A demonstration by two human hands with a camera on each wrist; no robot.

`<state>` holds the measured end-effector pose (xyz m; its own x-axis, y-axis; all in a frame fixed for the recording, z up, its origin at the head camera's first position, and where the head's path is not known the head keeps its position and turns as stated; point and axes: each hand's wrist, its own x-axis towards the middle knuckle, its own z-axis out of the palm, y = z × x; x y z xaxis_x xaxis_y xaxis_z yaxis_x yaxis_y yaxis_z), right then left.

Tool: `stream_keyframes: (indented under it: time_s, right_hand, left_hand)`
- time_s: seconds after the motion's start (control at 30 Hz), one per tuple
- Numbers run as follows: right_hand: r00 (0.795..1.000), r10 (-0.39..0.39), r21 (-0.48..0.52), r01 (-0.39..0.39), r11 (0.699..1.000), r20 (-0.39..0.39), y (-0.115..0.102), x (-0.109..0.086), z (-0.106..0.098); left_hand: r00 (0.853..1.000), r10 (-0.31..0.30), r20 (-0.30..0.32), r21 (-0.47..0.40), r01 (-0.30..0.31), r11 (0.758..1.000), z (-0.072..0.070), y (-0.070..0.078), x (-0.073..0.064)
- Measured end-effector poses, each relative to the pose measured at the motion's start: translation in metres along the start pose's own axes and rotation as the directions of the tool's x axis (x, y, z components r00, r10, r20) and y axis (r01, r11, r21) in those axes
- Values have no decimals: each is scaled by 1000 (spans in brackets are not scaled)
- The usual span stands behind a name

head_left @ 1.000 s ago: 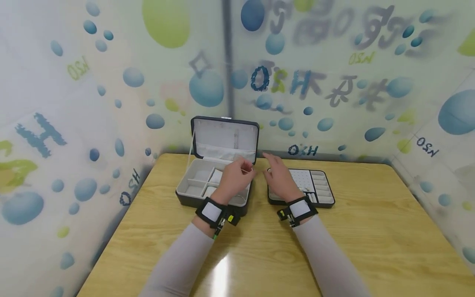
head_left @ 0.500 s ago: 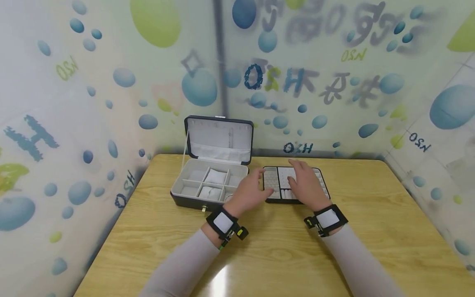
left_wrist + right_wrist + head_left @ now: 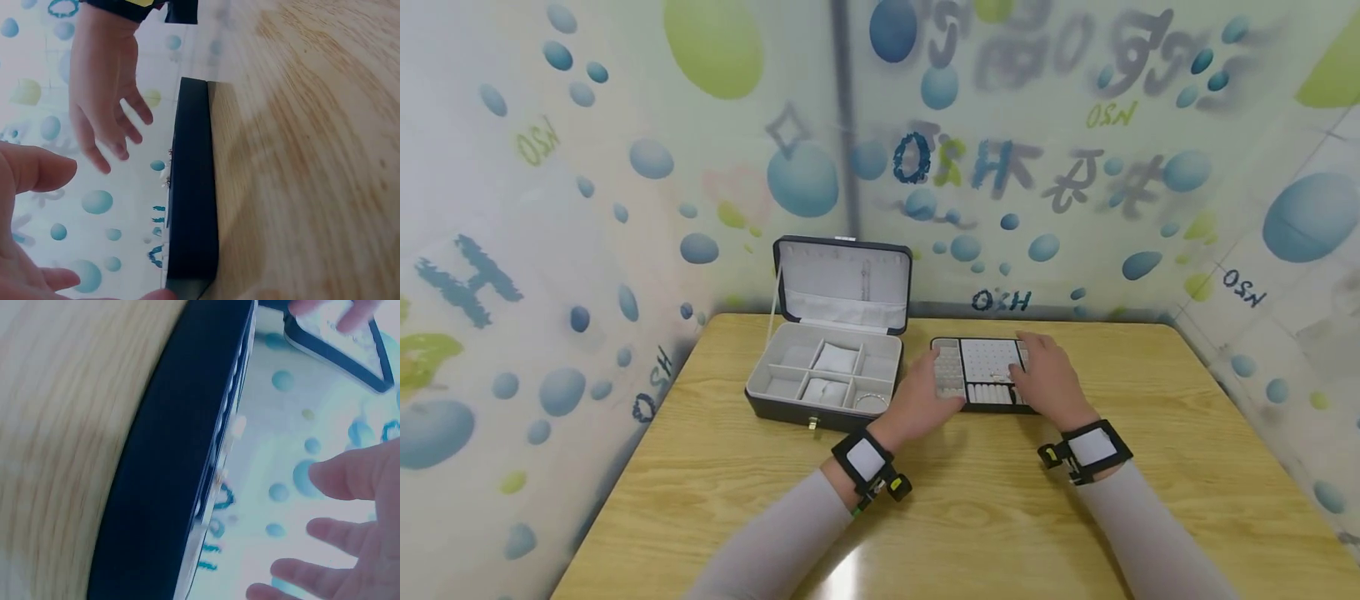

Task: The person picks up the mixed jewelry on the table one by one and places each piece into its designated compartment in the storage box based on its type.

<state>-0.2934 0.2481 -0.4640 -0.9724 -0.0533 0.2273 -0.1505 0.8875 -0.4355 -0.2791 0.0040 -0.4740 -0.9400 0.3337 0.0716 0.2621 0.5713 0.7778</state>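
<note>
A flat dark jewelry tray (image 3: 988, 362) lies right of centre on the table, with a studded white panel and ring rolls (image 3: 988, 394). My left hand (image 3: 919, 398) is at the tray's left end, thumb and fingers spread. In the left wrist view one fingertip (image 3: 159, 295) shows at the tray's near corner; contact is unclear. Over the tray's right part hovers my right hand (image 3: 1051, 382), its fingers (image 3: 334, 534) apart and holding nothing. An open jewelry box (image 3: 782, 406) stands left of the tray, with white cushions (image 3: 835, 358) and a bracelet (image 3: 871, 403) in its compartments.
The box's raised lid (image 3: 850, 283) leans back near the patterned wall (image 3: 715, 167). A metal clasp (image 3: 812, 423) sits at the box's front. The wooden table (image 3: 985, 517) extends toward me and to the right.
Both hands have come away from above the box and moved right to the tray. My left hand's pinch on a thin piece near the box has opened. The head view has shifted slightly.
</note>
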Motion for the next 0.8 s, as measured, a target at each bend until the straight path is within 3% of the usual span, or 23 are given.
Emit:
stream_keyframes:
  time_s: [0.2, 0.37, 0.47, 0.67, 0.8]
  right_hand:
    - [991, 108, -34, -105, 994, 79, 16, 4, -5]
    - [974, 179, -58, -172, 983, 139, 28, 7, -7]
    - [966, 204, -59, -197, 979, 162, 35, 7, -8]
    - [953, 223, -55, -216, 975, 207, 48, 8, -10]
    - [930, 259, -50, -255, 966, 260, 51, 8, -11]
  left_hand:
    - [999, -52, -3, -53, 52, 997, 3, -4, 0]
    - [999, -31, -23, -120, 28, 992, 9, -10, 2]
    - [999, -38, -25, -153, 34, 988, 13, -14, 4]
    - [995, -102, -23, -139, 98, 986, 17, -16, 3]
    - [993, -117, -20, -154, 113, 982, 16, -15, 3]
